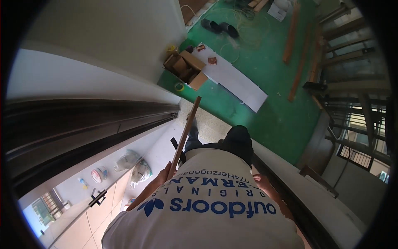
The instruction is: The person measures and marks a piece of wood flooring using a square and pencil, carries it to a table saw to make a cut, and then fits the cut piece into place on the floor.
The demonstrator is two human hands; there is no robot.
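Observation:
A long, narrow wooden strip (186, 128) rises steeply along the left side of my white, blue-printed shirt (203, 174) in the head view. My left hand (165, 173) is closed round its lower part, partly hidden by my body. My right hand (260, 181) is at the right side of my body, its fingers curled; the shirt hides much of it, and I cannot make out what it holds. My dark-clad legs (238, 139) show beyond the shirt, over a speckled threshold (209, 124).
Ahead, green flooring (277, 124) bears white boards (244, 89), an open cardboard box (186, 68), dark shoes (211, 25), hose and timber lengths (292, 37). A dark doorframe (83, 120) is at left, with bags (139, 172) and a bucket (99, 174) below; railings (365, 116) stand at right.

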